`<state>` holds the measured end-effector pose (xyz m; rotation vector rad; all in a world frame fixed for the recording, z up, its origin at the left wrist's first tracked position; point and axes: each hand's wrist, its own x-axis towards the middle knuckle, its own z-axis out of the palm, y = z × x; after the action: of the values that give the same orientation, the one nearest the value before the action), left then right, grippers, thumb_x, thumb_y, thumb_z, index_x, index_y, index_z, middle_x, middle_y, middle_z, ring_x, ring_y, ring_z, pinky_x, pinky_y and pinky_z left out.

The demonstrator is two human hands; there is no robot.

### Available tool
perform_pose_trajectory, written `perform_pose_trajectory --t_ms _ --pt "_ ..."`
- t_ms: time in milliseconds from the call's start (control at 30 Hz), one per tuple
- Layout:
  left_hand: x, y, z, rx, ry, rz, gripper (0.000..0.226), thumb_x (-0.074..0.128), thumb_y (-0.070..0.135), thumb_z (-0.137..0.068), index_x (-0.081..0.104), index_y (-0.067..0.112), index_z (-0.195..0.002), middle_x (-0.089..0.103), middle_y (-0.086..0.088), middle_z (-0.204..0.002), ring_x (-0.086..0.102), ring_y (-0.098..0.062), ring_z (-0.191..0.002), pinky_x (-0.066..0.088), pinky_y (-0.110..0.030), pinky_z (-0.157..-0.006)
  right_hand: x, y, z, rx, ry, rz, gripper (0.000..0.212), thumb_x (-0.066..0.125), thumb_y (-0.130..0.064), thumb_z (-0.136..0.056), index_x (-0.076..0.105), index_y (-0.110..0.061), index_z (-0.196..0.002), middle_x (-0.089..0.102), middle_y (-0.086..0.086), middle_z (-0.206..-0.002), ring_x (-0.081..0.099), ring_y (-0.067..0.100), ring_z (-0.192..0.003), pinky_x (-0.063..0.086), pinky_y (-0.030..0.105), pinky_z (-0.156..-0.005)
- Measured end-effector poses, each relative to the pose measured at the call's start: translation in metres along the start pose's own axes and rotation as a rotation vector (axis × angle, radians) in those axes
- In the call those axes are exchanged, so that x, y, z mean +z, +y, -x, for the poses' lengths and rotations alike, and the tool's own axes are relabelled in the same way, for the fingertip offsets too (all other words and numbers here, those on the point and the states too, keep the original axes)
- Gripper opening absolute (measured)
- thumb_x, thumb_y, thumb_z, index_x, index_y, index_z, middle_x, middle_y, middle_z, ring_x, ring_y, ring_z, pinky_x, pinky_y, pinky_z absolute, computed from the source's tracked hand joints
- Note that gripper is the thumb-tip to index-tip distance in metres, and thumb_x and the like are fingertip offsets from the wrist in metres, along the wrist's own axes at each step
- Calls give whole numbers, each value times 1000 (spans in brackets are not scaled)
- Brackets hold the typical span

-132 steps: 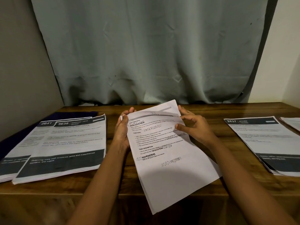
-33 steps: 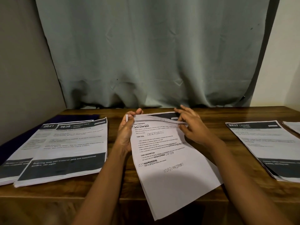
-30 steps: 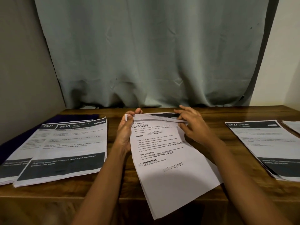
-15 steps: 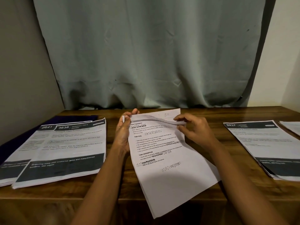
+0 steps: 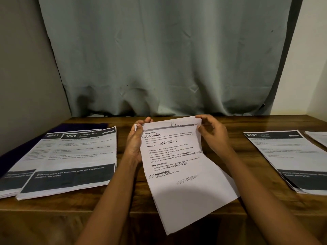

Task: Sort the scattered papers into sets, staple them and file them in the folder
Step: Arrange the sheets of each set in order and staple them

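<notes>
A thin set of white printed sheets point(image 5: 184, 175) is held tilted over the middle of the wooden table point(image 5: 265, 200), its lower end hanging past the front edge. My left hand point(image 5: 136, 140) grips the top left corner, thumb on the front. My right hand point(image 5: 212, 135) pinches the top right corner. At the left lie two overlapping paper stacks, headed 2641 point(image 5: 26, 156) and 3638 point(image 5: 76, 160). A stack headed 2437 point(image 5: 290, 160) lies at the right. A dark purple folder point(image 5: 21, 149) lies partly under the left stacks.
Another white sheet point(image 5: 318, 140) pokes in at the far right edge. A grey curtain point(image 5: 168, 59) hangs behind the table, and a grey wall panel point(image 5: 26, 76) closes the left side.
The top sheet, earlier bent back and lifted by my right fingers, now lies flat on the set. My right hand has moved to the top right corner. The set has risen slightly.
</notes>
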<state>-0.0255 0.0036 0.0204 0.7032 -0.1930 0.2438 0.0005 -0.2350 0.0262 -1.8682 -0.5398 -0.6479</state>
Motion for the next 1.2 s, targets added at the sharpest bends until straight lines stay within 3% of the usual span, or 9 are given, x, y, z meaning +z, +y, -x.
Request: perform_pose_trajectory --t_ms 67,133,233,367,500,700,800,1033,1200 --pt "1 0 1 -1 -7 4 18 38 10 -102 49 13 -88 72 -2 -103 70 -15 -93 59 -32 -69 6 4 -2 105 -6 -8 36 58 -12 -94 53 -16 -129 59 -16 -112 55 -10 -95 49 7 -75" --pt "3 0 2 1 -19 5 18 37 9 -102 49 13 -88 70 -3 -106 69 -15 -95 59 -34 -73 12 7 -1 195 -42 -119 35 54 -12 -96 50 -15 -131 60 -14 -112 57 -7 -96 48 8 -74" --pt "7 2 4 14 -40 4 18 37 10 -102 49 13 -89 70 -2 -106 69 -15 -97 59 -33 -75 19 5 1 293 -67 -336 27 48 -11 -99 52 -9 -126 65 1 -116 64 10 -100 53 16 -75" --pt "18 7 4 34 -73 4 17 38 13 -101 49 14 -89 73 -1 -103 67 -15 -101 58 -35 -82 23 -13 -3 383 40 -471 20 44 -9 -100 53 0 -116 66 14 -110 64 23 -96 53 36 -84" --pt "52 31 -5 118 -164 -26 19 39 16 -101 49 15 -86 72 1 -100 65 -17 -101 53 -42 -91 13 -40 -27 343 105 -507 13 45 -9 -100 55 -3 -106 67 14 -103 65 22 -89 54 40 -84" --pt "119 83 -10 251 -400 -50 10 45 21 -93 49 13 -87 73 -2 -93 68 -17 -91 57 -34 -80 -12 -92 -69 161 221 -629 11 48 -10 -98 58 -13 -94 70 6 -93 68 17 -82 58 34 -76" --pt "127 91 -8 247 -456 -60 22 33 16 -103 49 13 -88 73 -3 -95 67 -18 -94 56 -35 -82 -16 -103 -74 121 261 -671 11 48 -11 -99 57 -14 -94 70 5 -92 68 15 -81 58 33 -76" --pt "109 83 -1 178 -491 -140 12 45 26 -92 53 17 -94 68 -5 -109 62 -25 -106 54 -44 -90 -7 -101 -60 176 235 -690 12 43 -9 -100 52 -6 -107 66 6 -92 62 16 -79 55 35 -75" --pt "113 83 7 181 -526 -136 11 44 23 -91 51 16 -97 70 -3 -109 65 -22 -104 56 -41 -87 -9 -104 -67 182 245 -629 13 43 -12 -99 56 -10 -102 66 12 -100 61 22 -87 53 46 -86"
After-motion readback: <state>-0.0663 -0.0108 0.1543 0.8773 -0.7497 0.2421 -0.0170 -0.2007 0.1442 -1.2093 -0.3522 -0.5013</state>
